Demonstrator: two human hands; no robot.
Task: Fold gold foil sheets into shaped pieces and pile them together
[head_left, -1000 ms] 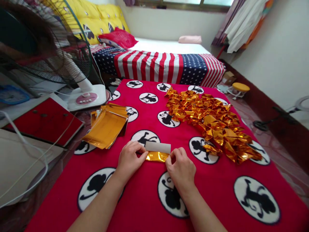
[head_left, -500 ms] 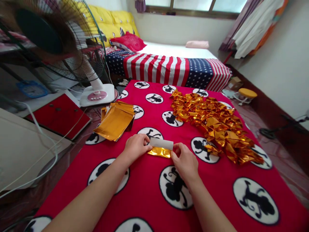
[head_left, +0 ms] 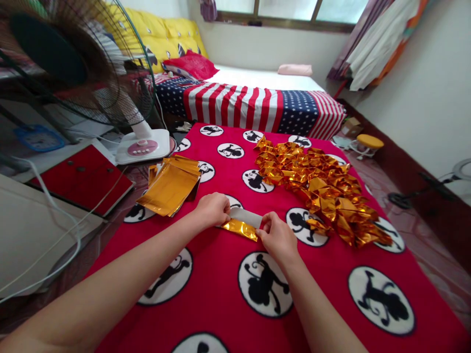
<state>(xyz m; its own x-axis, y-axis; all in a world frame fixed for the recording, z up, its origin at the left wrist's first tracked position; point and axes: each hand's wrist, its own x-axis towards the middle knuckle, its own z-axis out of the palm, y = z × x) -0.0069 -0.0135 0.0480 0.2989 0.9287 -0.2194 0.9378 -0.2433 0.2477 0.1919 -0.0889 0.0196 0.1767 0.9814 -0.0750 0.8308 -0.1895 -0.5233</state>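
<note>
Folded gold foil sheet (head_left: 241,228) on the red monkey-print cloth (head_left: 213,294), its ends partly covered by my left hand (head_left: 212,210) and right hand (head_left: 278,238); my left thumb is hard to make out. Well beyond the sheet, rightward, a cardboard box (head_left: 351,127), contents indistinct. My forearms (head_left: 121,282) converge; each hand pinches its end of the sheet.

Ahead of me, pale daylight shows in a brown-framed glass window (head_left: 287,11) above a low, white-topped bed (head_left: 253,77) draped with a red, white and blue stars-and-stripes cloth (head_left: 239,105). To my right, a white wall (head_left: 434,83) with a dark red lower band (head_left: 393,161) meets a pinkish marbled floor (head_left: 427,245), near a round yellow-topped stool (head_left: 370,141). A large green-rimmed fan (head_left: 47,49) stands at my left.
</note>
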